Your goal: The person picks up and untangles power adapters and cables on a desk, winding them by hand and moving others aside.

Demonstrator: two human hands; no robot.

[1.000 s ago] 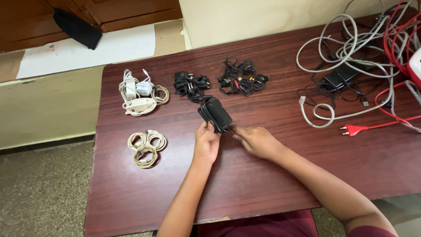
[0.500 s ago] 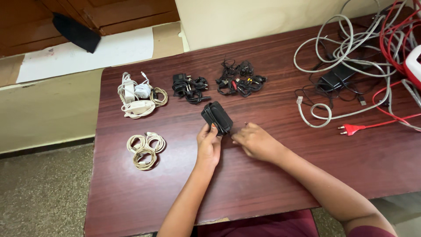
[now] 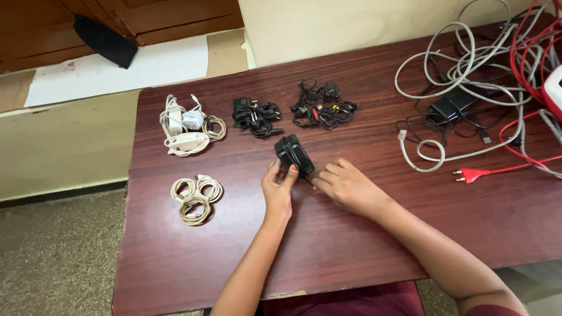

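Note:
A black power adapter (image 3: 293, 153) wrapped in its own black cord stands on the dark wooden table (image 3: 328, 234), just in front of me. My left hand (image 3: 278, 186) grips its near left side with thumb and fingers. My right hand (image 3: 346, 186) pinches the cord end at the adapter's lower right corner. Both hands rest low on the tabletop.
Beyond the adapter lie two bundles of black cables (image 3: 256, 116) (image 3: 322, 109). White chargers (image 3: 186, 127) and coiled beige cables (image 3: 195, 196) sit at the left. A tangle of grey, black and red cables (image 3: 486, 70) with a red plug (image 3: 470, 173) fills the right.
The adapter has turned upright and looks more compact. My left hand shifted slightly right, and my right hand closed in against the adapter's corner.

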